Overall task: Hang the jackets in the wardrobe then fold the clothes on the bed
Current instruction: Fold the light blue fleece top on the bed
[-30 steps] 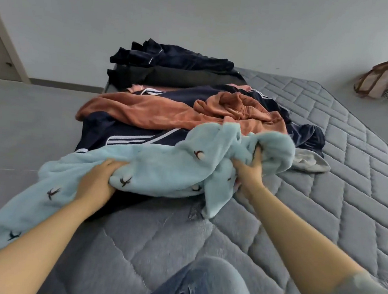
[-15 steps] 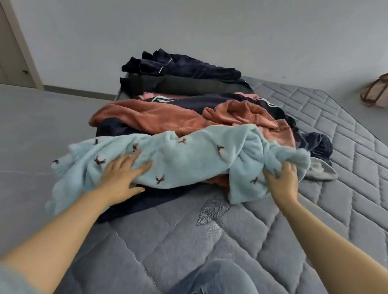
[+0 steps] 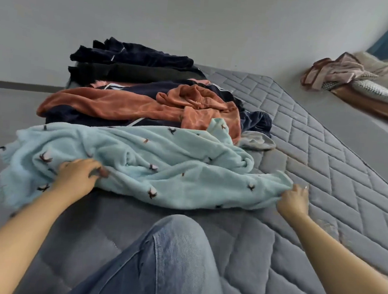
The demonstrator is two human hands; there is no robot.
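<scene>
The bed is the largest thing: a grey quilted mattress with stitched brick and diamond shapes, running from 6 o'clock up toward 1 o'clock. A knee in light blue denim jeans rests on it at 6 o'clock.

Across the middle lies the light blue fleece garment, soft and fluffy, with small dark bird-like figures printed on it. It is spread wide and wrinkled, and its left part hangs over the bed edge at 9 o'clock.

Behind it, toward 12 o'clock, is a rust-orange velvet garment, shiny and crumpled, lying on a navy garment with white stripes. Farther back there is a stack of dark folded clothes, navy on top and black below. A small grey cloth piece lies just beside the orange one, at 1 o'clock.

At 2 o'clock, apart from the bed, a heap of beige and brown fabrics lies by the wall.

The left hand rests on the fleece at 8 o'clock, its fingers bent and gathering a fold of the cloth. The right hand at 4 o'clock pinches the right edge of the fleece with curled fingers, low on the mattress.
</scene>
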